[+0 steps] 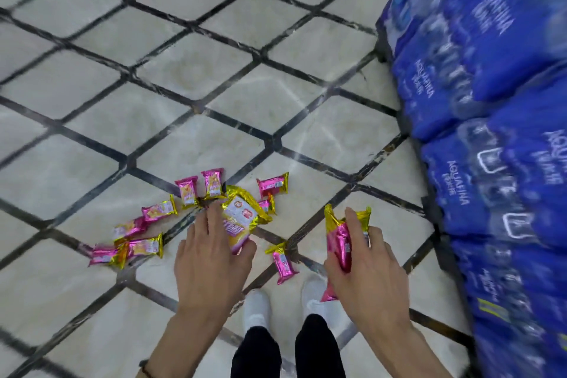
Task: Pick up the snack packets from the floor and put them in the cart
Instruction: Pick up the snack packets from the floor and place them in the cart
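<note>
Roughly nine small pink-and-gold snack packets (pixel 159 210) lie scattered on the tiled floor (pixel 214 95) in the head view. Most form a loose arc to the left, one lies apart at the top right (pixel 273 185), and one lies between the two hands (pixel 283 261). In the middle of the scatter is a larger gold-and-pink snack bag (pixel 242 213). The left hand (pixel 211 258) rests on the bag's lower left part, fingers nearly straight and close together, thumb against the bag's lower end. The right hand (pixel 369 273) is off the floor and grips a bunch of pink packets (pixel 340 244). Its thumb and curled fingers wrap round them, the index finger lies along the top, and the gold ends stick up past the fingertips. Below the hands are two white shoes (pixel 257 307) and dark trouser legs (pixel 256 353). Stacked blue shrink-wrapped packs of Aquafina water bottles (pixel 491 95) fill the right side, blurred.
</note>
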Motion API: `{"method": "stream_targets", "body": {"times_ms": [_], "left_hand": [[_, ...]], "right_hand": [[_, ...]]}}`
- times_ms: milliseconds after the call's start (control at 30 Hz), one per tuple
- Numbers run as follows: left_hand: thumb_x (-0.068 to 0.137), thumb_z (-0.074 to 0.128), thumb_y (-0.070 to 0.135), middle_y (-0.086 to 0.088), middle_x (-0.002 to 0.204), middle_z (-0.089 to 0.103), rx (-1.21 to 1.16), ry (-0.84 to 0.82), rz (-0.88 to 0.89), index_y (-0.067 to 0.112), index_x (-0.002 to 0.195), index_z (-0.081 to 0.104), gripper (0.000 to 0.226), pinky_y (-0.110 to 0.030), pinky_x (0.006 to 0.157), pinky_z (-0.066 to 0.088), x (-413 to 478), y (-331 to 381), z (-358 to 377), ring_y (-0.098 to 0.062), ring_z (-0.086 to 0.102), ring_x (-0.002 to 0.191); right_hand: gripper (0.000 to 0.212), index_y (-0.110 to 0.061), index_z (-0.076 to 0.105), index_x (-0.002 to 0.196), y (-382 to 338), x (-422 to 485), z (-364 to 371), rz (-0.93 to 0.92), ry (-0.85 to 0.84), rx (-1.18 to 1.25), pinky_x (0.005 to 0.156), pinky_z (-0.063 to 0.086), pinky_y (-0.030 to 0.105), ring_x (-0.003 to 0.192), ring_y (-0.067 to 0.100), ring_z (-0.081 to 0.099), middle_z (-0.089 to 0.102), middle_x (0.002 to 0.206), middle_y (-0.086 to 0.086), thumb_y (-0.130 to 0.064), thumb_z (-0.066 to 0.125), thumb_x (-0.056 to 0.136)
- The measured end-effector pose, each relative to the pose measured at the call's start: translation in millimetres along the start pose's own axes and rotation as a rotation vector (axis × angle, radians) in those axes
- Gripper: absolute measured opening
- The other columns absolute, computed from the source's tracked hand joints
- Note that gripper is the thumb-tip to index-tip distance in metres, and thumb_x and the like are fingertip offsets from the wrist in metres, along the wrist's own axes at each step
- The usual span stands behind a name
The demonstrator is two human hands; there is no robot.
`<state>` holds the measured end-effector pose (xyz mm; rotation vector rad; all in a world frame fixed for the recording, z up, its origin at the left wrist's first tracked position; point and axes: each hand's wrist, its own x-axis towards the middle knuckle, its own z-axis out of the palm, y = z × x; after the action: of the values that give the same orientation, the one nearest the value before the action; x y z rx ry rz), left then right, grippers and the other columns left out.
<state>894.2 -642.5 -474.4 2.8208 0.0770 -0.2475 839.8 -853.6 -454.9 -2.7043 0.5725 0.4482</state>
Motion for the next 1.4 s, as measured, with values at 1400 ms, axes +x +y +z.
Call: {"method": "stream_targets", "body": {"times_ms": [1400], "left_hand": [[0.083,0.066,0.046,-0.007,0.108,0.06,-0.188,0.078,0.506,0.014,0.132,0.043,0.063,-0.035,0.066,0.04,-128.2,106.2,-323.7,-0.029,0.058,0.094]], "right_hand": [[0.071,-0.031,0.028,0.144,-69.0,-290.2,-260.8,0.52,0.574,0.071,0.063,0.046,0.04,0.099,0.034,0.059,0.05,0.119,0.005,-0.052,0.055,0.082]]}}
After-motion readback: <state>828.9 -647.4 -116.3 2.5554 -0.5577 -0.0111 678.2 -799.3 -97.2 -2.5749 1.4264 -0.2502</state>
